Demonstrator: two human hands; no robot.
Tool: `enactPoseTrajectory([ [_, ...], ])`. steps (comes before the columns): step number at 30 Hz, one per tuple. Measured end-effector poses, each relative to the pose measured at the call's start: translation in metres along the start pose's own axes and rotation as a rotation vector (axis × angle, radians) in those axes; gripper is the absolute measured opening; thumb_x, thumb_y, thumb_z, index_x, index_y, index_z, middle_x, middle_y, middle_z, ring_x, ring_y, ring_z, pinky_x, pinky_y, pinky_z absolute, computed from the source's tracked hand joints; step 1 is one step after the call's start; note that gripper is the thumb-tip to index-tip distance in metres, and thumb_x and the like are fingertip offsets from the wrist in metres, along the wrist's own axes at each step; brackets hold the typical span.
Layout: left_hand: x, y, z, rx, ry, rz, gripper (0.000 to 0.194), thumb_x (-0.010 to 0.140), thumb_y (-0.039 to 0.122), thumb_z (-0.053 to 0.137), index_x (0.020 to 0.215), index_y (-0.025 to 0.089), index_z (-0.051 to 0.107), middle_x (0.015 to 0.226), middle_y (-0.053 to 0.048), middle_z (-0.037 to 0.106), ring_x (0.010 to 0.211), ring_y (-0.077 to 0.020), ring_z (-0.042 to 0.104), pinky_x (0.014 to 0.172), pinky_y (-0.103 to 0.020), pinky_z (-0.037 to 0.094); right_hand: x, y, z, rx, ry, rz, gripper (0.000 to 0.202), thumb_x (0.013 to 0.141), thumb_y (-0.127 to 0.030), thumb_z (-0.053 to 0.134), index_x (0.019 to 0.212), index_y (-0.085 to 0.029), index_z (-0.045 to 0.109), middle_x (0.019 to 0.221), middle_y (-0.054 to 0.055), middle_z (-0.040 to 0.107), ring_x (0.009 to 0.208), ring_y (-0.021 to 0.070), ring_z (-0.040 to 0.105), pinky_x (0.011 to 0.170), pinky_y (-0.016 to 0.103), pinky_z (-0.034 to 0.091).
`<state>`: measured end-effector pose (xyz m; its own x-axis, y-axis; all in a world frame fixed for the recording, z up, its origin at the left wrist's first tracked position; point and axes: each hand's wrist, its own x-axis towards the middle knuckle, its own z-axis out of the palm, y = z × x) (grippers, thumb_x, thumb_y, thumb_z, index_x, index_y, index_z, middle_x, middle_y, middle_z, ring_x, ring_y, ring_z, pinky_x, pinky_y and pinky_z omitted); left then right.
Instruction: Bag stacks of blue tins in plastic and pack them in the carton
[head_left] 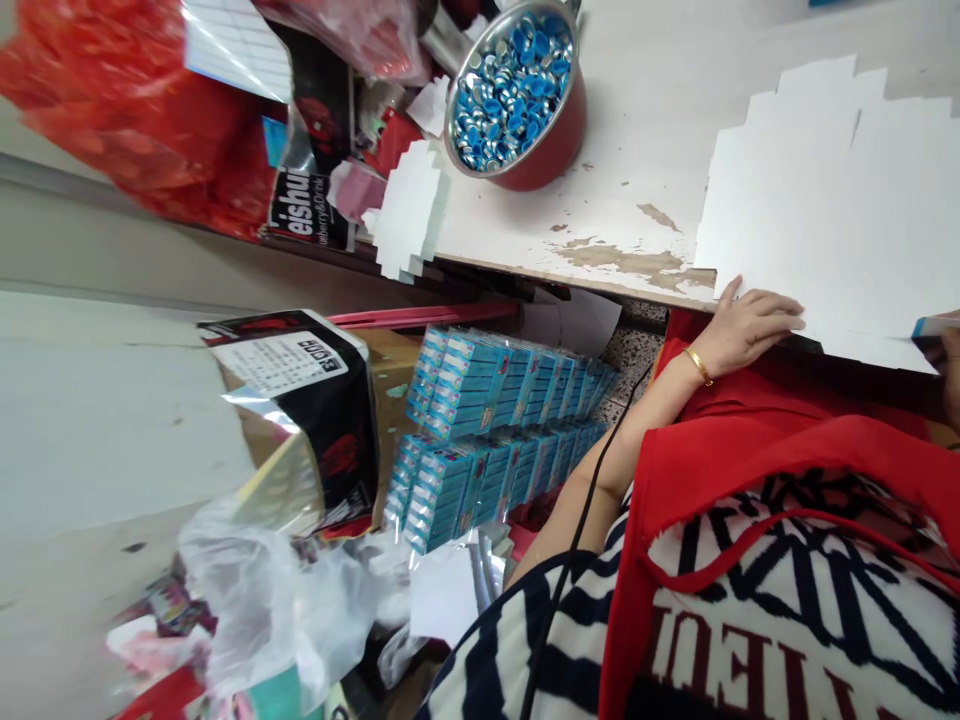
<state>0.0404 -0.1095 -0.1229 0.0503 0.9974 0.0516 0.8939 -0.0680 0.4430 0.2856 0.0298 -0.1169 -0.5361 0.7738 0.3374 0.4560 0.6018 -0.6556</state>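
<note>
My left hand (744, 325), with a gold bangle at the wrist, lies flat with its fingers spread on the near edge of a fanned stack of white cardboard sheets (817, 200). The stack rests on the worn white table (637, 150). Only a sliver of my right hand (951, 375) shows at the right border, beside a small light-blue item (932, 326); its grip is hidden. I wear a red apron over a striped top.
A red bowl (551, 150) full of blue and silver caps stands at the table's far side. More white sheets (409, 210) overhang the table edge. A carton of blue boxes (495, 420) sits on the floor, with plastic bags (277, 590) and red packaging (135, 110) around it.
</note>
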Motion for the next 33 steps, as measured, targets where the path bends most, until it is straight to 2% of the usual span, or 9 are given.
enactPoseTrajectory([
  [8,0.0,0.011,-0.017,0.03,-0.11,-0.047,0.038,0.101,0.033,0.026,0.118,0.032,0.06,0.131,-0.003,0.055,0.126,-0.0223,0.045,0.12,-0.05,0.015,-0.003,0.01,0.02,-0.043,-0.076,-0.279,0.019,0.084,-0.026,0.051,0.09,-0.021,0.068,0.088,0.009,0.07,0.088,0.0242,0.067,0.082,0.039,0.054],
  [15,-0.004,0.012,-0.009,0.07,-0.159,-0.029,0.043,0.097,0.024,0.035,0.137,0.034,0.048,0.146,-0.004,0.046,0.141,-0.0228,0.033,0.12,-0.051,0.014,-0.001,0.011,0.018,-0.005,0.007,-0.16,0.017,0.083,-0.033,0.058,0.086,-0.02,0.07,0.083,0.008,0.07,0.082,0.0236,0.067,0.076,0.037,0.053],
  [18,-0.029,0.004,-0.008,-0.02,0.002,-0.079,0.05,0.096,0.024,0.037,0.145,0.03,0.038,0.152,-0.006,0.04,0.143,-0.0231,0.03,0.119,-0.048,0.021,-0.001,0.011,0.018,0.001,0.018,-0.132,0.018,0.083,-0.032,0.06,0.089,-0.02,0.071,0.086,0.008,0.071,0.084,0.0235,0.068,0.077,0.037,0.053],
  [20,-0.062,-0.012,-0.006,-0.099,0.237,-0.263,0.049,0.097,0.029,0.037,0.146,0.028,0.035,0.15,-0.008,0.041,0.14,-0.0231,0.036,0.116,-0.046,0.031,-0.002,0.011,0.019,0.009,0.017,-0.126,0.018,0.084,-0.031,0.06,0.09,-0.019,0.072,0.088,0.009,0.072,0.085,0.0235,0.068,0.078,0.037,0.054],
  [23,-0.126,-0.05,-0.002,-0.097,0.46,-0.784,0.04,0.098,0.033,0.036,0.136,0.024,0.043,0.138,-0.01,0.051,0.127,-0.0215,0.05,0.106,-0.039,0.044,-0.003,0.011,0.019,0.013,0.015,-0.103,0.019,0.085,-0.03,0.059,0.093,-0.02,0.073,0.089,0.008,0.072,0.085,0.0228,0.068,0.078,0.036,0.054],
  [25,-0.171,-0.078,0.001,-0.005,0.346,-1.221,0.032,0.098,0.027,0.037,0.127,0.021,0.051,0.132,-0.009,0.055,0.117,-0.0179,0.056,0.101,-0.033,0.047,-0.003,0.01,0.019,0.011,0.02,-0.089,0.019,0.085,-0.03,0.059,0.093,-0.02,0.074,0.089,0.008,0.072,0.085,0.0224,0.068,0.078,0.036,0.054],
  [26,-0.193,-0.089,0.004,0.009,0.297,-1.309,0.029,0.097,0.022,0.04,0.121,0.018,0.054,0.128,-0.012,0.057,0.115,-0.0195,0.056,0.101,-0.035,0.047,-0.003,0.01,0.019,0.008,0.02,-0.083,0.019,0.085,-0.03,0.059,0.093,-0.02,0.074,0.089,0.008,0.072,0.085,0.0224,0.068,0.078,0.035,0.054],
  [29,-0.244,-0.114,0.012,0.018,0.152,-1.441,0.023,0.092,0.023,0.055,0.112,0.013,0.061,0.121,-0.013,0.06,0.113,-0.0232,0.057,0.099,-0.042,0.048,-0.003,0.007,0.018,-0.008,0.004,-0.064,0.021,0.086,-0.031,0.059,0.093,-0.019,0.074,0.089,0.008,0.072,0.086,0.0219,0.068,0.077,0.034,0.054],
  [33,-0.284,-0.126,0.023,0.01,-0.005,-1.541,0.039,0.092,0.037,0.059,0.124,0.016,0.056,0.125,-0.01,0.058,0.108,-0.022,0.06,0.091,-0.044,0.053,-0.002,0.0,0.016,-0.024,-0.013,-0.041,0.023,0.088,-0.033,0.057,0.093,-0.019,0.073,0.086,0.008,0.072,0.084,0.0213,0.067,0.076,0.034,0.053],
])
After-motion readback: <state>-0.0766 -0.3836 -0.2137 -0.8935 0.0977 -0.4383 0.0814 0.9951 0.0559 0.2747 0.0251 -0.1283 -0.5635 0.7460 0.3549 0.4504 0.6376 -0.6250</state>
